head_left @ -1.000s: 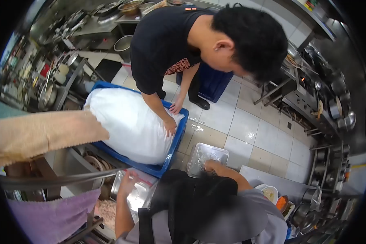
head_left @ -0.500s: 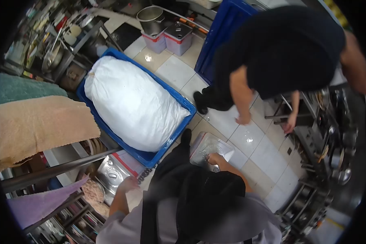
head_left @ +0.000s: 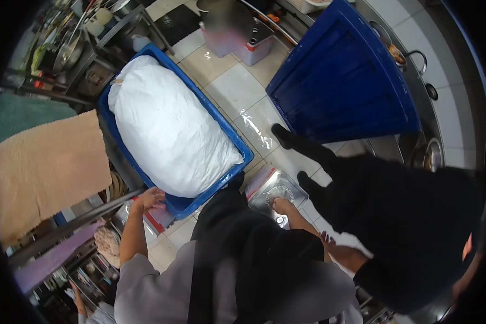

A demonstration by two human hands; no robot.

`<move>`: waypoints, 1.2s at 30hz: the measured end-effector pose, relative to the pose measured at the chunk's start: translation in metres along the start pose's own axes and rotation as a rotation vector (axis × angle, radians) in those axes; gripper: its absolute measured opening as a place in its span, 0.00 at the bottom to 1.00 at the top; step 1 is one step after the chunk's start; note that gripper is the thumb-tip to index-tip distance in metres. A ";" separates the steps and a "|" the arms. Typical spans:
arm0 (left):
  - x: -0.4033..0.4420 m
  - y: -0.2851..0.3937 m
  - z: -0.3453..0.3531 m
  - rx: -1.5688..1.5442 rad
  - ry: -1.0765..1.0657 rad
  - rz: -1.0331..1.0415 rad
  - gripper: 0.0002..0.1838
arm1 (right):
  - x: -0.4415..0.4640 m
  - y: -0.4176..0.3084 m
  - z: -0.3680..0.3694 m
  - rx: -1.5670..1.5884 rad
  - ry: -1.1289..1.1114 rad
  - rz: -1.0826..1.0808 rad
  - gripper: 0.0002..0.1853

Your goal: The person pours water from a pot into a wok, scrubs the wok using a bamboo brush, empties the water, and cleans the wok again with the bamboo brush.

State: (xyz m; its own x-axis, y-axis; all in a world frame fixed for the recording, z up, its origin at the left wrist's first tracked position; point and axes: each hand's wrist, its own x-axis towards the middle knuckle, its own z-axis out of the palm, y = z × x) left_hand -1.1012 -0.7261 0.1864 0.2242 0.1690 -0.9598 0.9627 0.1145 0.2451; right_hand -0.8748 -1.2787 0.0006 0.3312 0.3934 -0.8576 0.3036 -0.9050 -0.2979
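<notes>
In the head view, my left hand [head_left: 150, 200] is at the near left corner of a big blue tub [head_left: 233, 177], its fingers apart. Whether it touches the rim is hard to tell. A large, full white sack [head_left: 170, 127] fills the tub. In front of my body, my right hand [head_left: 281, 206] is curled at the middle of a metal lid [head_left: 290, 190]. This lid covers a clear box with a red rim [head_left: 258, 179]. The hand hides what part of the lid its fingers grip. Under my left forearm is another red-rimmed box [head_left: 159, 218].
A co-worker in black [head_left: 410, 227] stands at the right, one hand [head_left: 340, 252] close to my right arm. Behind, a blue tub stands on its side [head_left: 345, 75]. Red-rimmed boxes [head_left: 255, 52] and a pot [head_left: 224, 19] are farther back. Towels [head_left: 48, 173] hang at the left.
My left hand has moved forward from above the left box to the blue tub's corner. My right hand stays at the lid. The co-worker has come nearer, on the right, uncovering the upturned tub.
</notes>
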 end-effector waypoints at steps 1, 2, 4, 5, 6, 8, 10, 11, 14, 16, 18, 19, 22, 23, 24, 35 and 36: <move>-0.004 0.001 0.005 -0.029 0.053 0.037 0.17 | 0.006 0.009 -0.013 -0.012 -0.002 -0.017 0.20; -0.008 -0.004 0.010 -0.099 0.074 0.036 0.18 | 0.015 0.015 -0.029 -0.032 0.010 -0.080 0.20; -0.012 -0.026 0.022 -0.221 0.107 0.028 0.19 | 0.036 0.037 -0.040 -0.053 0.024 -0.193 0.20; -0.010 -0.047 0.029 -0.261 0.101 0.014 0.17 | 0.040 0.039 -0.058 -0.060 -0.001 -0.200 0.20; -0.016 -0.061 0.040 -0.292 0.124 -0.022 0.17 | 0.046 0.041 -0.074 -0.091 -0.056 -0.205 0.20; -0.030 -0.089 0.067 -0.374 0.165 -0.092 0.16 | 0.064 0.036 -0.113 -0.175 -0.166 -0.213 0.20; -0.032 -0.117 0.092 -0.522 0.183 -0.140 0.17 | 0.074 0.032 -0.150 -0.247 -0.184 -0.277 0.19; -0.029 -0.135 0.104 -0.591 0.181 -0.168 0.17 | 0.094 0.046 -0.150 -0.226 -0.198 -0.257 0.19; 0.011 -0.172 0.136 -0.756 0.194 -0.243 0.16 | 0.102 0.028 -0.226 -0.387 -0.241 -0.310 0.18; 0.040 -0.175 0.146 -0.773 0.182 -0.242 0.16 | 0.122 0.025 -0.254 -0.408 -0.244 -0.295 0.18; 0.039 -0.120 0.134 -0.723 0.180 -0.208 0.18 | 0.123 -0.011 -0.295 -0.545 -0.225 -0.235 0.18; 0.048 -0.103 0.123 -0.740 0.175 -0.157 0.18 | 0.134 -0.015 -0.307 -0.590 -0.240 -0.255 0.18; 0.057 -0.018 0.069 -0.577 0.307 0.035 0.15 | 0.164 -0.021 -0.348 -0.609 -0.211 -0.350 0.18; 0.066 0.004 0.050 -0.566 0.351 0.096 0.14 | 0.181 -0.024 -0.363 -0.647 -0.205 -0.367 0.17; 0.059 0.043 0.032 -0.563 0.396 0.128 0.15 | 0.198 -0.024 -0.373 -0.677 -0.203 -0.385 0.17; 0.058 0.110 0.076 -0.706 0.620 0.117 0.18 | 0.315 -0.167 -0.521 -0.764 -0.297 -0.616 0.17; 0.081 0.070 0.108 -0.753 0.665 0.121 0.15 | 0.323 -0.184 -0.531 -0.808 -0.313 -0.656 0.17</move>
State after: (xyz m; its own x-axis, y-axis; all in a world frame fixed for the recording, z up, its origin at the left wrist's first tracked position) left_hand -0.9989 -0.8101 0.1113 -0.0367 0.7052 -0.7081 0.5415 0.6095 0.5790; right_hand -0.3496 -0.8996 0.0005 -0.3178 0.5991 -0.7349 0.8745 -0.1144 -0.4714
